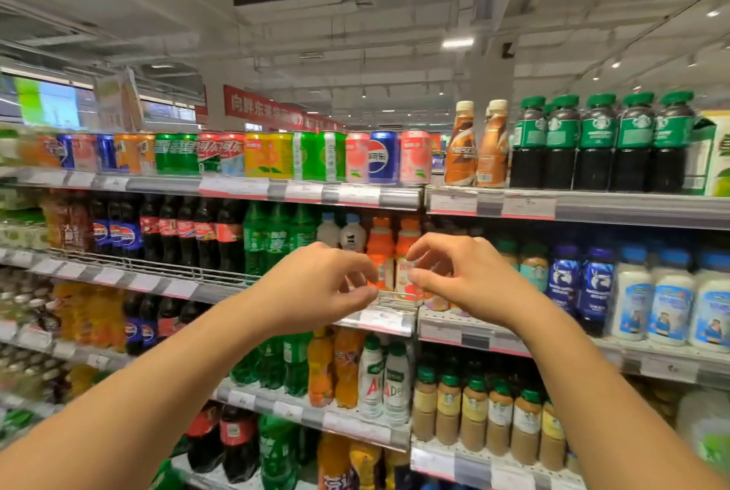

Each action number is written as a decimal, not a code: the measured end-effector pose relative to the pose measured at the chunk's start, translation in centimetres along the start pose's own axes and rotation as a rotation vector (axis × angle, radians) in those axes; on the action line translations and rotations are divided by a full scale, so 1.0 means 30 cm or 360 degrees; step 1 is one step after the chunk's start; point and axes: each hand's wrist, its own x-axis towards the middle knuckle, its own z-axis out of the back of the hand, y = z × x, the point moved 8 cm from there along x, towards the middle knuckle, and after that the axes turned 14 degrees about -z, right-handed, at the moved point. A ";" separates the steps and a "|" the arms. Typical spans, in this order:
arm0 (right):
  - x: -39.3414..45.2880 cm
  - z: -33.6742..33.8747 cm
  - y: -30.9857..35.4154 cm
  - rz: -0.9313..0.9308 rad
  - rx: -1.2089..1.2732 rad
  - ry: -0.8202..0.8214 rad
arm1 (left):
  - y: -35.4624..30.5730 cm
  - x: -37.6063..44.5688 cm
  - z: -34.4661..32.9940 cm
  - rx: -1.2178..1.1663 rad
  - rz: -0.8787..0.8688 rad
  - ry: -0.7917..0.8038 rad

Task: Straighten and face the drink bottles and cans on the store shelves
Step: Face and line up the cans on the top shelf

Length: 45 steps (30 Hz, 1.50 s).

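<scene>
Both hands reach to the second shelf (389, 319), where the left hand (316, 284) hangs with curled fingers holding nothing beside two orange juice bottles (381, 252), and the right hand (470, 272) pinches the label of the right-hand bottle behind the wire rail (395, 295).

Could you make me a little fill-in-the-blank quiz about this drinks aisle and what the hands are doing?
1. Both hands, left hand and right hand, reach toward the ____-coloured bottles on the second shelf.
2. On the top shelf, the blue Pepsi can stands between two ____ cans.
3. The dark bottles at top right have ____ caps.

Missing words: orange; pink; green
</scene>
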 end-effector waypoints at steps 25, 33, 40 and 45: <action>0.308 -0.112 0.234 -0.0113 -0.0303 -0.0093 | 0.591 -0.133 0.169 0.0214 0.0110 -0.0123; 0.465 -0.161 0.243 -0.0038 -0.0338 -0.0071 | 0.769 -0.100 0.138 0.0288 0.0234 -0.0163; 0.563 -0.161 0.227 -0.0083 -0.0380 -0.0209 | 0.836 -0.028 0.117 0.0327 0.0148 -0.0187; 0.662 -0.101 0.242 -0.0108 -0.0605 -0.0492 | 0.886 0.019 0.056 0.0342 0.0132 -0.0087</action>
